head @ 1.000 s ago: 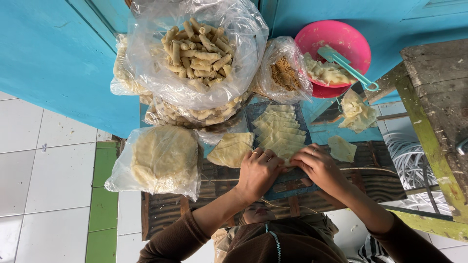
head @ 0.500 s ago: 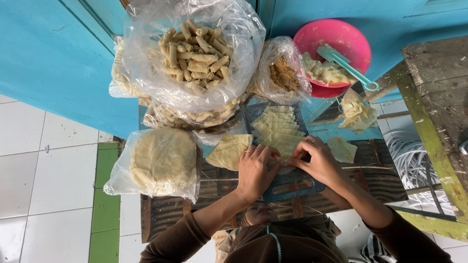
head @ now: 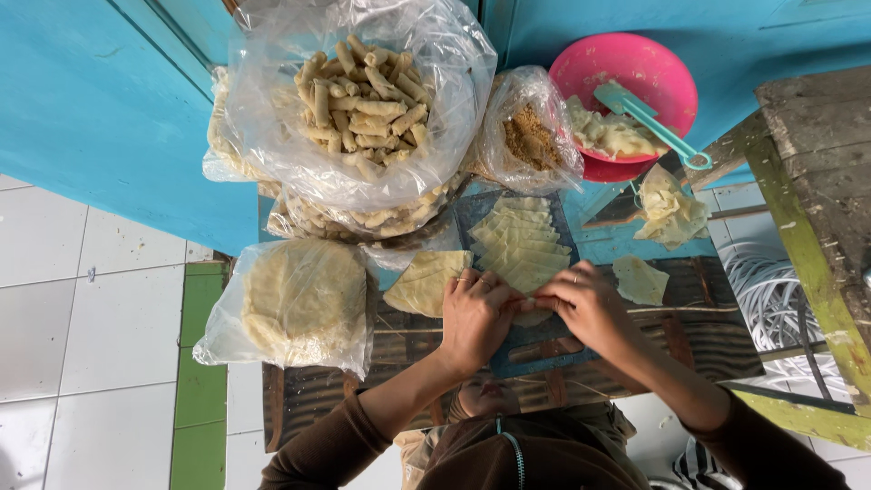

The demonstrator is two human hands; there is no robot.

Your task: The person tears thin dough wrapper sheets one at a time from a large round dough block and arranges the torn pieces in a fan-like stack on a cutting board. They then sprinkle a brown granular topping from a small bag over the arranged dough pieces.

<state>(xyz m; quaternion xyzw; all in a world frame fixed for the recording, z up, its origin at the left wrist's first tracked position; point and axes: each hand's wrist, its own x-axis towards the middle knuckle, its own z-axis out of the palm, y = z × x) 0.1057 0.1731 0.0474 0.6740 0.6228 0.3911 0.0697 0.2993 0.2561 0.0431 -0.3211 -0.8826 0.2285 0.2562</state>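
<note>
Left hand (head: 476, 313) and right hand (head: 585, 308) met fingertip to fingertip, together pinching 1 pale wrapper (head: 531, 304) (mostly hidden) over the blue board (head: 544, 349) on the wooden worktop (head: 717, 340); wrapper stack (head: 517, 240) just beyond.

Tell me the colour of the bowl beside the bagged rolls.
Pink: the bowl holds a turquoise spatula, seen in the head view.

Beyond my hands I see a big clear bag of rolled pastries (head: 363, 100), and a smaller bag of brown filling (head: 531, 136) beside a pink bowl (head: 667, 77) holding a teal spoon (head: 649, 118). Left of them lies a bag of round wrappers (head: 299, 299).
</note>
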